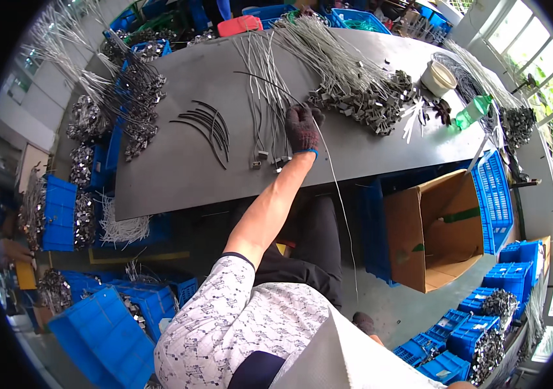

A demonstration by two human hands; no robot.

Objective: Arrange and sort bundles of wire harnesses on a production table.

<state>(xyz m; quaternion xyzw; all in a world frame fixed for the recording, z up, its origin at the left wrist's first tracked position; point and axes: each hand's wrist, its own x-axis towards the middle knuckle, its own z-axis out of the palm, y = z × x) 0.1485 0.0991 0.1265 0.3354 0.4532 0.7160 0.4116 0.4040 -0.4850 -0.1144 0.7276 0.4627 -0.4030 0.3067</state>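
Note:
My left hand (302, 128), in a dark knitted glove with a blue cuff, is closed over the grey table. From its fist a thin white cable (336, 175) runs down past the table's front edge. A thin black tube (258, 76) reaches from the far left into the same hand. My right hand (362, 319), also gloved, is low at my side near the cable's lower end. White cloth partly covers that arm, and its fingers are not clear. Beside the left hand lie several white cables (263, 84) with small metal connectors (262, 155) at their near ends.
Loose black tubes (208, 126) lie on the table's left. A large cable bundle (347, 65), a white tub (439, 78) and a green bottle (474, 111) are to the right. An open cardboard box (406, 223) stands below the front edge. Blue crates (104, 337) surround me.

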